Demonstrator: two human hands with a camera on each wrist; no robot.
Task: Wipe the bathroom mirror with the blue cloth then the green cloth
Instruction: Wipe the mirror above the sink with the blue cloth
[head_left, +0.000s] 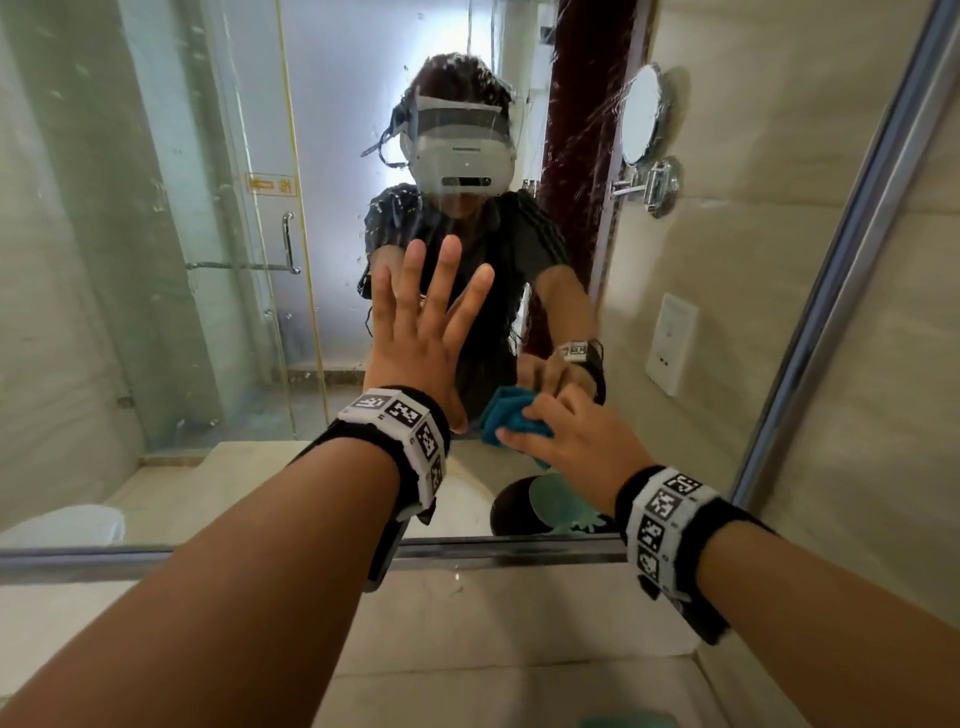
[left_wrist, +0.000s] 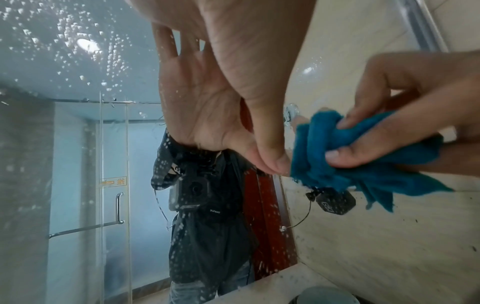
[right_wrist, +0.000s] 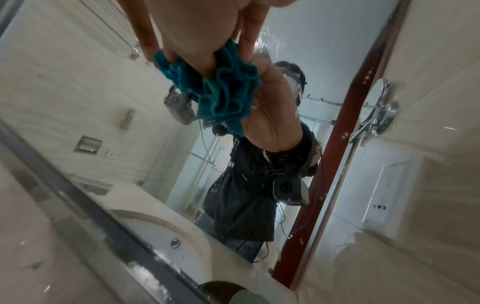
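Observation:
The bathroom mirror (head_left: 208, 260) fills the head view and is speckled with water drops (left_wrist: 78, 51). My left hand (head_left: 421, 332) lies flat against the glass with its fingers spread and holds nothing; the left wrist view catches it (left_wrist: 246, 61) beside its own reflection. Low on the glass, just right of it, my right hand (head_left: 576, 436) grips the bunched blue cloth (head_left: 511, 418) and holds it to the mirror. The cloth (left_wrist: 363, 164) is crumpled between thumb and fingers (right_wrist: 226, 92). A sliver of green cloth (head_left: 628, 722) shows on the counter at the bottom edge.
The mirror's metal frame runs along the bottom (head_left: 519, 551) and up the right side (head_left: 831, 312). A pale stone counter (head_left: 467, 623) lies below it. Reflected in the glass are a person wearing a headset, a glass shower door, a round wall mirror and a socket.

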